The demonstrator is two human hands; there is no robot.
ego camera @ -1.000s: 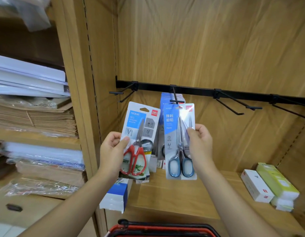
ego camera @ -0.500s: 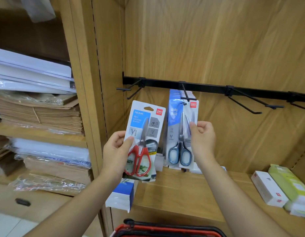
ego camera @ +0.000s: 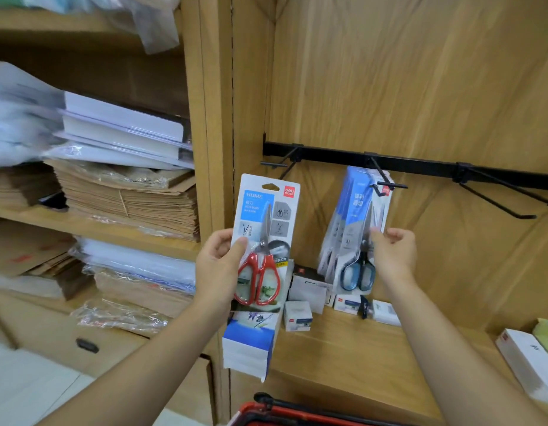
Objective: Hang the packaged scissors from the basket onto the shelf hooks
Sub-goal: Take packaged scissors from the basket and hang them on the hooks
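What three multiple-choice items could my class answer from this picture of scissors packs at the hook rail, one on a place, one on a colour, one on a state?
1. Where does the pack of blue-handled scissors hang?
A. leftmost hook
B. second hook from the left
C. on no hook; it lies on the shelf

2. What colour are the handles in the pack of scissors in the left hand?
A. red
B. green
C. black

3. What state is the leftmost hook in?
A. full of packs
B. holding one pack
C. bare

Answers:
1 B: the pack's top sits on the second hook, steadied by the right hand.
2 A: red handles show through the clear front.
3 C: nothing hangs from it; the red-handled pack is held below it.
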